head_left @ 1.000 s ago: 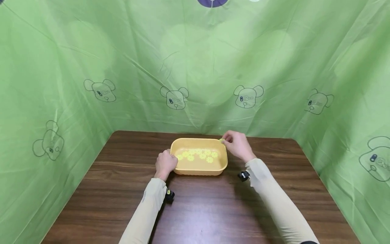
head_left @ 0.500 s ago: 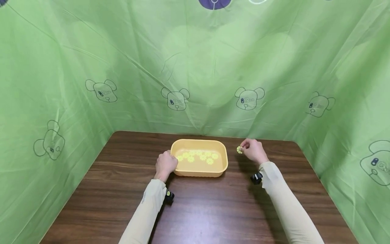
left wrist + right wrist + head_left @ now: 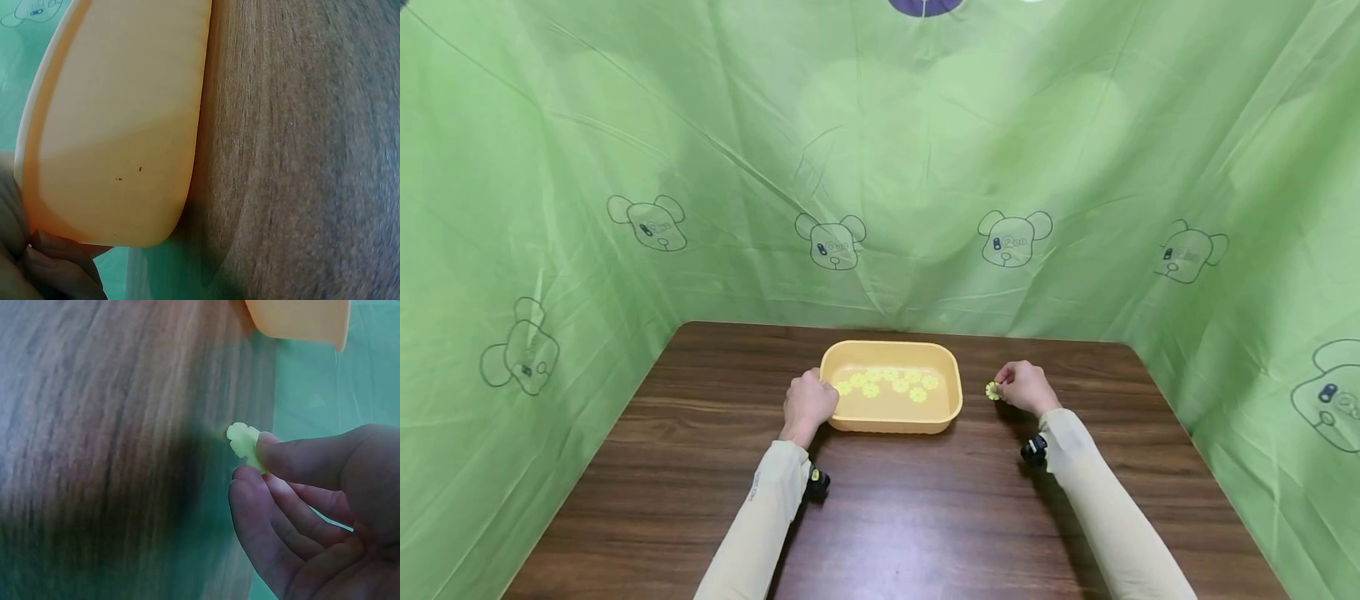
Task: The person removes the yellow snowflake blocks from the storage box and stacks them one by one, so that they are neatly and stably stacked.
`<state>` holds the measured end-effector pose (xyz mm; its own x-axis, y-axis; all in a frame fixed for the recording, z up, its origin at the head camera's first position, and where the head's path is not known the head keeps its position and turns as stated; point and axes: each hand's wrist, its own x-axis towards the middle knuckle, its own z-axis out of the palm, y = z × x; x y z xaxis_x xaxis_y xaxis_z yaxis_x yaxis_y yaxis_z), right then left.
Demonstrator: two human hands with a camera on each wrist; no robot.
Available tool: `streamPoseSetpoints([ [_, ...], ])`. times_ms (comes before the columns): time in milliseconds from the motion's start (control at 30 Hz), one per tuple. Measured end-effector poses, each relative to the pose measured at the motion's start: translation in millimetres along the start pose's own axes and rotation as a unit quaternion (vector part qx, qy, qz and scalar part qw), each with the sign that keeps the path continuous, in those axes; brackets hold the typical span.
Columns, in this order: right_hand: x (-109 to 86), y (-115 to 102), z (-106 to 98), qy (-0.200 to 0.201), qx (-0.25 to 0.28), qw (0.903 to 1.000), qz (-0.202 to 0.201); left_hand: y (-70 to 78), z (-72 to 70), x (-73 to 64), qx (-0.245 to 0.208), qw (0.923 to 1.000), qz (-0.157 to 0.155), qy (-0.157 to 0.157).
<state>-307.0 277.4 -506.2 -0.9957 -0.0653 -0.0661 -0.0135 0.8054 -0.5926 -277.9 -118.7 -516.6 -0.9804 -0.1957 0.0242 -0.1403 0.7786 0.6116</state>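
Note:
A shallow yellow-orange plastic basin [image 3: 895, 410] stands on the table, and several small yellow flower-shaped pieces [image 3: 917, 394] lie on its bottom. At the basin's left end, my left hand [image 3: 809, 404] grips the rim, thumb over the edge. The left wrist view shows those fingers [image 3: 62, 265] at the corner of the basin wall [image 3: 119, 125]. To the right of the basin, my right hand [image 3: 1025, 388] pinches one yellow flower piece [image 3: 992, 391] low over the table. In the right wrist view, thumb and fingertips hold that flower piece [image 3: 242, 440] by its edge.
The dark wood-grain table [image 3: 895, 517] reaches back to a green cloth curtain [image 3: 917, 167] printed with bear heads. The curtain also closes off the left and right sides. Black wrist cameras [image 3: 1033, 451] sit on both sleeves.
My right hand has moved from the basin's right rim outward to the right and then down toward the table, carrying the flower piece. The left hand and basin have stayed in place.

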Motion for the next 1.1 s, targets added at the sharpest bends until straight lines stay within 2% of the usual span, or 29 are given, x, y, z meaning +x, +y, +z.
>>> streamPoseSetpoints([
  [267, 1.2, 1.1, 2.7, 0.008, -0.040, 0.9991, -0.003, -0.4, -0.1, -0.1, -0.002, 1.0000, 0.003, 0.002],
  [600, 0.7, 0.0, 9.5, 0.018, -0.060, 0.9978, -0.021, -1.0, 0.3, -0.5, -0.003, 1.0000, 0.001, 0.002],
  [1100, -0.3, -6.3, 11.0, -0.002, -0.080, 0.9965, 0.024, -2.0, -2.7, 2.4, -0.011, 0.9999, -0.001, -0.003],
])
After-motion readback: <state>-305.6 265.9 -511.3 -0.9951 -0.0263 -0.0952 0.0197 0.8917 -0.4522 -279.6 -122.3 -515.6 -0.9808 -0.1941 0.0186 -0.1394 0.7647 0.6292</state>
